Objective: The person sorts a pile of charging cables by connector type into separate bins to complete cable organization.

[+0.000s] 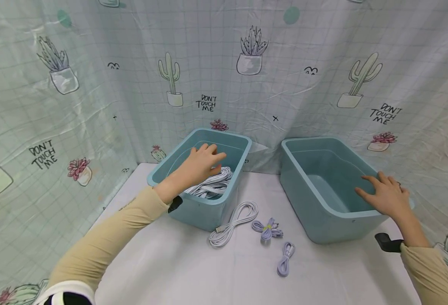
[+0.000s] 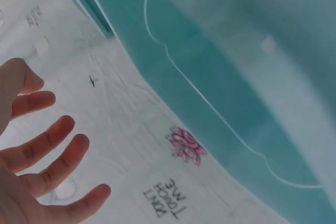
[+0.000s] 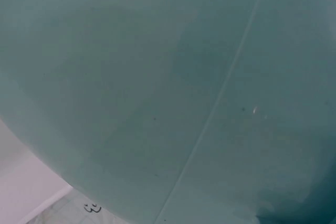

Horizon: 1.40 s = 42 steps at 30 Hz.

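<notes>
My left hand point(image 1: 201, 164) hovers over the left blue-green bin point(image 1: 243, 159), fingers apart and loosely bent, holding nothing. In the left wrist view its fingers point(image 2: 58, 171) are spread beside the bin wall. Beneath it a heap of white cables point(image 1: 213, 185) lies in that bin. At the right rim of the other blue-green bin point(image 1: 304, 178) is my right hand point(image 1: 389, 195), with thumb and forefinger reaching over the inside and no cable in them. That bin's floor shows bare. The right wrist view shows only bin wall point(image 3: 131, 103), with the hand out of sight.
Between the bins, on the white table point(image 1: 208, 275), lie a long white USB cable point(image 1: 229, 226), a lilac cable bundle point(image 1: 267, 230) with a yellow tie and a small lilac coiled cable point(image 1: 285, 259). A cactus-print curtain point(image 1: 216, 63) hangs close behind the bins.
</notes>
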Each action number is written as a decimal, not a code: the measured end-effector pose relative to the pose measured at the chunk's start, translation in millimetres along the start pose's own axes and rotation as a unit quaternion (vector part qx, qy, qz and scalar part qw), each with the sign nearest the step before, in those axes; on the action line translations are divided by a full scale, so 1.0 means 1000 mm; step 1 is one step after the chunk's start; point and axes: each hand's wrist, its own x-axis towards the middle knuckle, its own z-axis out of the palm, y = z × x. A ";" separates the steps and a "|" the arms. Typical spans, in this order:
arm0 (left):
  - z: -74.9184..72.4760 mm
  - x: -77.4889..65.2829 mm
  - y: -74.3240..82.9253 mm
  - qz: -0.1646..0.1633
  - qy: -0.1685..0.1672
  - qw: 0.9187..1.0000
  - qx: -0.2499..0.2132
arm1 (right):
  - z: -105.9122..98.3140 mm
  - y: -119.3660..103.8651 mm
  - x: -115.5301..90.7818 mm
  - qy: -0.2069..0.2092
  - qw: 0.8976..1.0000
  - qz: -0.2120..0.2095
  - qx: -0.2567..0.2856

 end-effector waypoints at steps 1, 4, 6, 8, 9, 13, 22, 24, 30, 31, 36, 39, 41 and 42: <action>0.001 -0.002 0.002 0.012 0.013 1.000 0.002 | 0.000 0.000 0.000 0.001 1.000 0.000 0.000; 0.004 -0.009 0.010 0.041 0.044 0.998 0.002 | -0.001 -0.001 0.001 -0.001 1.000 0.001 -0.001; 0.006 -0.013 0.015 0.056 0.057 0.997 -0.001 | -0.001 -0.002 0.002 -0.005 1.000 0.001 -0.002; 0.006 -0.017 0.021 0.066 0.067 0.996 -0.008 | 0.000 -0.002 0.002 -0.008 1.000 0.001 -0.001; 0.007 -0.019 0.024 0.070 0.070 0.995 -0.009 | 0.000 -0.002 0.002 -0.009 1.000 0.000 -0.001; 0.009 -0.023 0.035 0.084 0.080 0.993 -0.001 | 0.001 -0.001 0.001 -0.008 1.000 -0.001 0.001; 0.018 -0.034 0.058 0.127 0.134 0.982 0.044 | 0.001 0.000 0.000 -0.006 1.000 0.003 -0.001; 0.021 -0.038 0.064 0.130 0.130 0.982 0.053 | 0.000 -0.001 0.000 -0.006 1.000 0.004 0.000; 0.033 -0.054 0.081 0.138 0.067 0.987 0.054 | -0.001 -0.002 0.000 -0.005 1.000 0.003 0.000; 0.036 -0.056 0.084 0.140 0.063 0.987 0.056 | -0.001 -0.002 0.000 -0.005 1.000 0.004 0.001; 0.052 -0.065 0.093 0.156 0.057 0.984 0.072 | -0.002 -0.002 0.001 -0.002 1.000 0.004 0.002; 0.064 -0.069 0.098 0.166 0.045 0.981 0.091 | -0.002 -0.002 0.001 -0.002 1.000 0.005 0.000; 0.072 -0.072 0.101 0.171 0.034 0.979 0.103 | -0.002 -0.001 0.001 -0.003 1.000 0.005 0.000; 0.076 -0.073 0.102 0.172 0.028 0.979 0.107 | -0.002 -0.001 0.001 -0.004 1.000 0.005 -0.001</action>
